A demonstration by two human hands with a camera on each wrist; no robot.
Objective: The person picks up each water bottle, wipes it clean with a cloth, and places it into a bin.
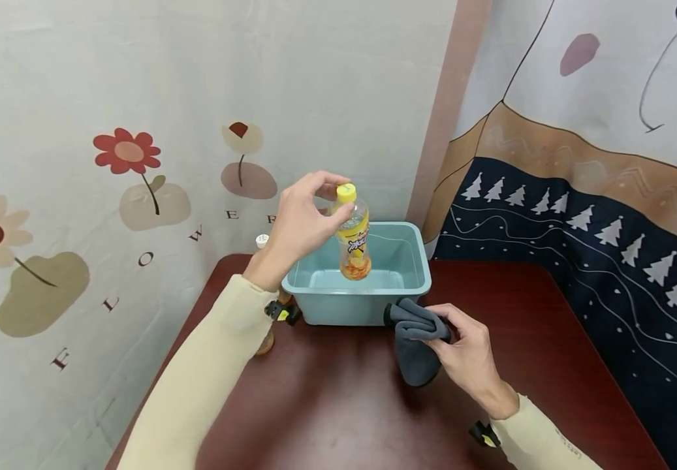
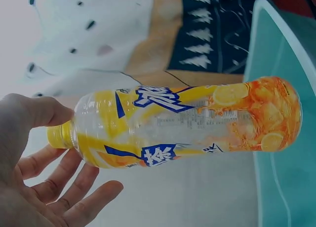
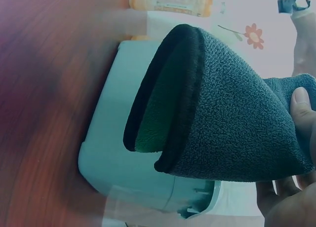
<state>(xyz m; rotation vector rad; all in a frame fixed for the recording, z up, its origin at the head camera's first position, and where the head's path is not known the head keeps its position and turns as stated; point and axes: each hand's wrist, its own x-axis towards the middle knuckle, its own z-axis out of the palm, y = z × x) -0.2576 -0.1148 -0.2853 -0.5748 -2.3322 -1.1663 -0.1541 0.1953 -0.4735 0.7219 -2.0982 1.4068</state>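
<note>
My left hand pinches the yellow cap of a clear plastic drink bottle with a yellow label and orange base. In the head view the bottle hangs upright over the light-blue plastic bin. The left wrist view shows thumb and fingers at the cap, with the bottle beside the bin's rim. To the right, my right hand grips a folded dark grey cloth in front of the bin, above the table. The cloth droops from thumb and fingers in the right wrist view.
A second bottle with a white cap stands left of the bin, mostly hidden behind my left forearm. The dark red table meets a printed cloth wall at the back and left, and a dark patterned one at right.
</note>
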